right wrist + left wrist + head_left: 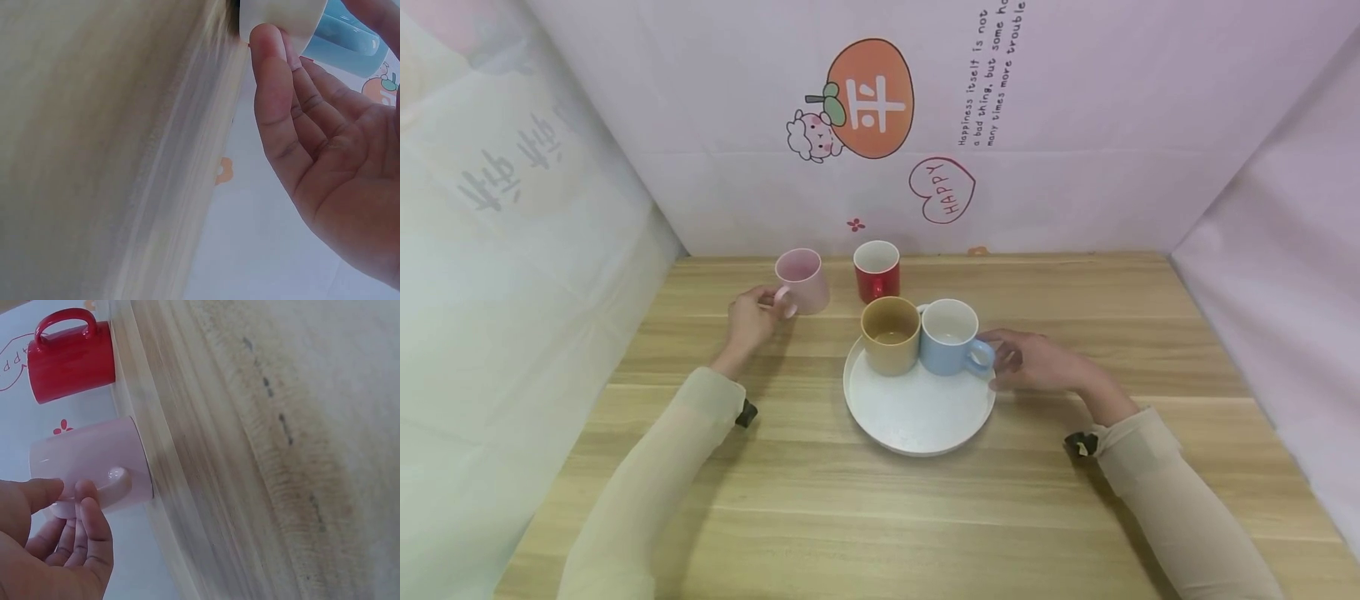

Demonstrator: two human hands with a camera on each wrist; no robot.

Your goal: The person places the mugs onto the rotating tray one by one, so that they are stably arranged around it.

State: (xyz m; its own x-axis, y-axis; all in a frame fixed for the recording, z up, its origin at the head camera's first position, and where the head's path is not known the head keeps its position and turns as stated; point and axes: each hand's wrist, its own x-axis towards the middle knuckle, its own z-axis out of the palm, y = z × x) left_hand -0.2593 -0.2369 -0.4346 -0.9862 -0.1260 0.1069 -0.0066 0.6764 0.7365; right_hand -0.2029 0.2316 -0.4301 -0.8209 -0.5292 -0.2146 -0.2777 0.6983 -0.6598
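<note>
My left hand pinches the handle of a pink mug between thumb and fingers. In the left wrist view the pink mug stands upright on the wood, beside a red mug. On a round white tray stand a tan mug and a light blue mug, side by side at its far edge. My right hand is at the tray's right rim, near the blue mug's handle. Its extended fingers touch the tray's side in the right wrist view.
The red mug stands behind the tan mug, near the back edge of the wooden table. White printed cloth hangs behind the table and along both sides. A small white handle pokes out behind the tan and blue mugs.
</note>
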